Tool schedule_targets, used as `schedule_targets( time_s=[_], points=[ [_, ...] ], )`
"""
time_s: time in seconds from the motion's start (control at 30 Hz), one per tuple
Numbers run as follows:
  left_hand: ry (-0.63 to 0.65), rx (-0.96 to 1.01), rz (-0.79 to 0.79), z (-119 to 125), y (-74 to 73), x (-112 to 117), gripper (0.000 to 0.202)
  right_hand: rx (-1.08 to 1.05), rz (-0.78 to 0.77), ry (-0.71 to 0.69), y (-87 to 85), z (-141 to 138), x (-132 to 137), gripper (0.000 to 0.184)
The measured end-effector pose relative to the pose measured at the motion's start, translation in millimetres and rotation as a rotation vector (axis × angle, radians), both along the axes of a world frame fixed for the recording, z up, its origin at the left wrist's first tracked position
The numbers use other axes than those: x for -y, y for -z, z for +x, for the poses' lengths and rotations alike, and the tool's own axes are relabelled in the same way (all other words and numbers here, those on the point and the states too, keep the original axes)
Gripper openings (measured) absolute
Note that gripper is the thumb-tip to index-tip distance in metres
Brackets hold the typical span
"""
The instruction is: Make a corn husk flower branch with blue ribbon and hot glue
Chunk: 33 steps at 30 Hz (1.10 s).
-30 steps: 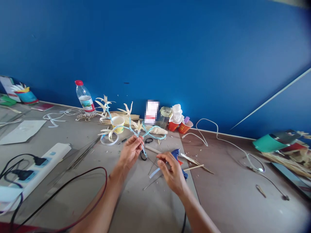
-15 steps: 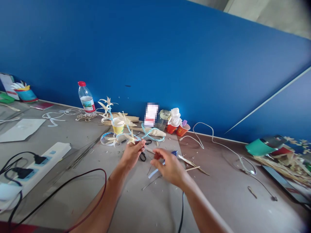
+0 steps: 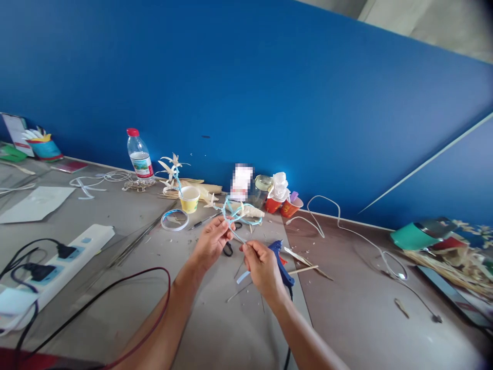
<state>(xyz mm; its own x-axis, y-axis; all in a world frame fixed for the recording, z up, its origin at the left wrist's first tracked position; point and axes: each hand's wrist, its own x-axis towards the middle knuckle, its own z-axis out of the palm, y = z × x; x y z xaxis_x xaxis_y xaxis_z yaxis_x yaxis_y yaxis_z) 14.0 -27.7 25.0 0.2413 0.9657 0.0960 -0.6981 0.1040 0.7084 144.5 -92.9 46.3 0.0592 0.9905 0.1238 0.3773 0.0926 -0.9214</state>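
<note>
Over the middle of the desk, my left hand point(image 3: 211, 240) pinches a flower stem point(image 3: 238, 236) wrapped in light blue tape, with a pale flower point(image 3: 212, 202) near its upper end. Fingers of my right hand point(image 3: 262, 262) are closed on the stem's lower end. Behind the stem lies a loop of light blue strip point(image 3: 252, 221), partly overlapping it in view. Beneath my hands are scissors point(image 3: 228, 250) with black handles, partly hidden. A blue glue gun point(image 3: 285, 264) lies just right of my right hand.
A yellow cup point(image 3: 189, 200) with a flower stem, a tape roll point(image 3: 175, 220) and a pen point(image 3: 200, 222) lie left of centre. A bottle point(image 3: 140, 162) and red cups point(image 3: 291, 206) stand along the blue partition. A power strip point(image 3: 82, 252) with cords lies left.
The flower stem has swung from pointing left to pointing up and away. My right hand has closed on its lower end, uncovering more of the glue gun.
</note>
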Motion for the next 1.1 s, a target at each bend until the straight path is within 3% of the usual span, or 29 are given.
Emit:
schedule_targets(
  time_s=[0.2, 0.4, 0.6, 0.73, 0.9, 1.1],
  points=[
    [-0.030, 0.085, -0.019, -3.1, -0.1, -2.1, 0.017, -0.061, -0.062, -0.030, 10.9, 0.3, 3.1, 0.029],
    [0.002, 0.103, -0.097, -3.8, -0.9, -3.2, 0.015, 0.086, 0.025, 0.008, 15.6, 1.7, 1.6, 0.028],
    [0.009, 0.085, -0.116, -4.6, 0.6, -5.0, 0.014, 0.036, -0.119, -0.094, 14.6, 8.0, -0.1, 0.031],
    [0.002, 0.031, -0.137, -3.8, 1.6, -5.2, 0.014, 0.077, 0.056, -0.078, 2.9, 20.4, -5.9, 0.030],
    [0.034, -0.023, -0.133, -0.4, 4.2, -4.8, 0.016, -0.105, 0.036, -0.026, -8.6, 14.6, -22.2, 0.036],
    [0.125, -0.049, -0.083, -1.4, 8.5, -4.3, 0.013, -0.442, -0.035, 0.033, -2.3, -3.7, -41.2, 0.025]
  ],
)
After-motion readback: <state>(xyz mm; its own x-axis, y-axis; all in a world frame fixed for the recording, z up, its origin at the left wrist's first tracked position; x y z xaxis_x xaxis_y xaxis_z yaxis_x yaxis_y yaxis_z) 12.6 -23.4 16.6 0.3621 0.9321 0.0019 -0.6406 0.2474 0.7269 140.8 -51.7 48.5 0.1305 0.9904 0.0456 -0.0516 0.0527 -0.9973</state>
